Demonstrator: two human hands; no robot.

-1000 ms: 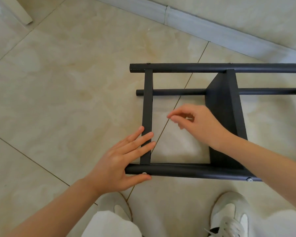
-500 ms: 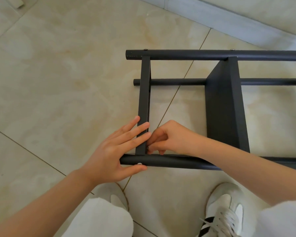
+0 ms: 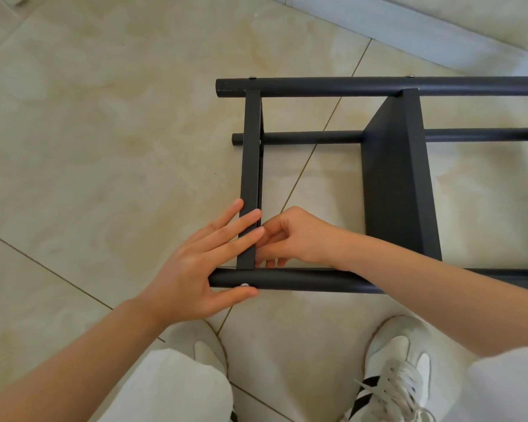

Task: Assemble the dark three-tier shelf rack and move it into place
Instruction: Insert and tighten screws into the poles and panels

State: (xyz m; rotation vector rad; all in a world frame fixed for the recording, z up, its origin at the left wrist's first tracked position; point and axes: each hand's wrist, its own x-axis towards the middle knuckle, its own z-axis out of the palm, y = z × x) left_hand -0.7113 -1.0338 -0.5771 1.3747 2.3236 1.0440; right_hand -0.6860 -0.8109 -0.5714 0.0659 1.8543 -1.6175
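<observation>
Fingers [image 3: 241, 224] of left hand [image 3: 192, 269] stay straight on end board [image 3: 250, 162] of rack [image 3: 400, 184]; right hand [image 3: 299, 239] remains beside it, curled, perhaps pinching something hidden.

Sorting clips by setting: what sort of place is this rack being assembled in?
An indoor room, perhaps a home: glossy beige floor tiles, a pale skirting board at the wall, and the rack lying on the floor.

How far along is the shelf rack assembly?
Done: the rack lies on its side, far pole screwed on. In hand: the left hand presses flat on the end shelf while the right hand works its inner corner at the near pole; what it holds is hidden. Left: standing it up, moving it.
</observation>
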